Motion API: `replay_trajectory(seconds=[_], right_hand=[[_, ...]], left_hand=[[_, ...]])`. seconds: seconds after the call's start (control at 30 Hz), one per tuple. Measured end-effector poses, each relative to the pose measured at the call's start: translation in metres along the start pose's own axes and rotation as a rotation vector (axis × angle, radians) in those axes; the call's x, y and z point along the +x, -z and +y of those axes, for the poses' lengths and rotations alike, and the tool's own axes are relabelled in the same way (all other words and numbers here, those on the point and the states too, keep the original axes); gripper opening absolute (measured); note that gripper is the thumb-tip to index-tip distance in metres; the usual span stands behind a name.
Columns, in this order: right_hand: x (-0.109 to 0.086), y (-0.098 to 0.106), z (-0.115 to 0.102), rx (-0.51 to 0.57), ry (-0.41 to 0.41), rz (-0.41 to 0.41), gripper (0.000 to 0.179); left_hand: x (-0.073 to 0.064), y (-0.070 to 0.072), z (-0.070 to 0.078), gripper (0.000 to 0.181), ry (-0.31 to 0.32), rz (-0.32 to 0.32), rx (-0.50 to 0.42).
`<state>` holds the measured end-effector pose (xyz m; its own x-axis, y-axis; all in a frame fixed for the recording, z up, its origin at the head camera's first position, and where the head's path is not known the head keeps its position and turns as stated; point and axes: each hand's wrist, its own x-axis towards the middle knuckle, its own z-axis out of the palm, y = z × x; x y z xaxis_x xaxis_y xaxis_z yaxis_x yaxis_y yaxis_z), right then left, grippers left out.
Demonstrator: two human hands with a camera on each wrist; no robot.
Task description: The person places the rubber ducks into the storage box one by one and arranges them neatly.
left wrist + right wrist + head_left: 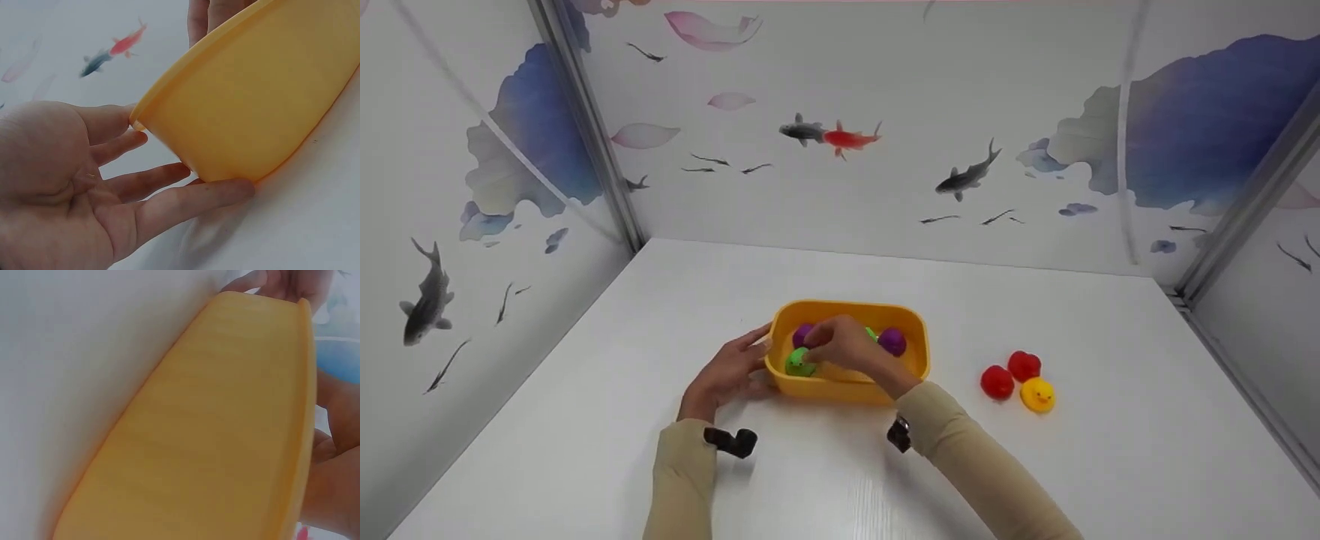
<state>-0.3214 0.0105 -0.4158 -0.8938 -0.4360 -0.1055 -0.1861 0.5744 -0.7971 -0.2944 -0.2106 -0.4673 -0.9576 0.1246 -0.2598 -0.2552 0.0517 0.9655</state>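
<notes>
A yellow plastic bin (916,364) stands on the white table. My left hand (733,369) touches its left end; in the left wrist view that hand (73,180) has its fingers extended, with fingertips against the rim and lower wall. Reaching over the front rim, my right hand (851,346) pinches a small green toy duck (797,364) in the bin's left front corner. A purple toy (803,335) lies behind the duck, partly hidden by that hand. Another purple toy (892,342) sits to the right, beside a mostly covered green toy (871,333). The right wrist view shows mainly the bin's outer wall (185,422).
Two red toys (997,382) and a yellow toy duck (1038,394) lie close together on the table, right of the bin. White panels (870,202) painted with fish and leaves enclose the table at the back and sides.
</notes>
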Motion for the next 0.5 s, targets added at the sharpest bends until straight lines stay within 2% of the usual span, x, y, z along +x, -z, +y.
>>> replay_trajectory(seconds=[0.2,0.5], right_hand=[[-0.025,0.031,0.001,0.068,0.057,-0.007,0.025],[-0.066,0.086,0.011,0.105,0.116,0.071,0.03]], left_hand=[[0.0,0.0,0.001,0.052,0.011,0.003,0.001],[0.002,0.001,0.0,0.054,0.014,0.003,-0.007]])
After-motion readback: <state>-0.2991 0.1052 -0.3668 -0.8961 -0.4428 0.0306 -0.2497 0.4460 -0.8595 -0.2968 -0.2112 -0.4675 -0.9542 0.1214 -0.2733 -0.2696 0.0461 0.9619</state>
